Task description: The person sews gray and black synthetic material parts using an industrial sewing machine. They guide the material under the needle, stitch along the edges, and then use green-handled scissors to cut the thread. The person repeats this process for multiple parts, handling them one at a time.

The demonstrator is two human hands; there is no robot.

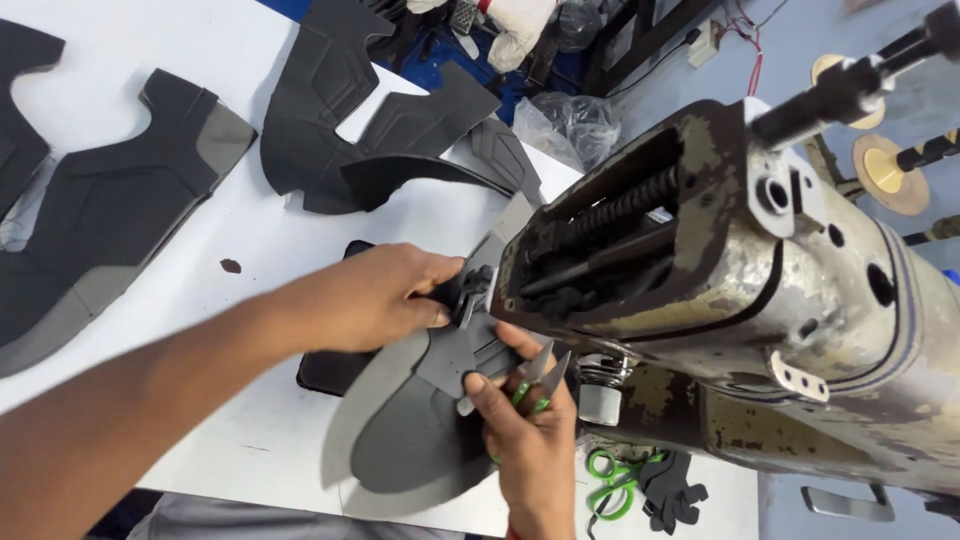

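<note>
Gripping Grey Fabric at a Worn Sewing Machine

Pressing down from the left of the view, the left hand (375, 295) lies knuckles-up over a dark grey cut fabric piece (420, 420), its fingers curled and pinched together on the piece's upper edge, right at the mouth of the sewing machine (720, 290). The forearm runs long and straight across the white table (200, 290) from the lower left corner.

The fabric piece is matte and smooth-looking, layered in two greys: a lighter curved flap beneath and a darker panel on top, with rounded, shoe-shaped outlines. It lies on the table's near edge, directly under and between both hands, touching the machine's front.

The right hand (525, 440) rises from the bottom of the view, wrist bent upward, thumb pressed flat on the fabric. Its fingers are closed around small thread snips (535, 375) with green handles and pale metal blades, whose tips point up toward the machine head.

The machine is heavy cast metal, its cream paint chipped and stained with rust-brown patches; an open side shows a black coiled spring and rods. Green-handled scissors (610, 480) lie beside dark scraps on the table below it. More grey cut pieces (110, 210), angular with notched curves, are spread flat farther back on the table, well apart from the hands.
</note>
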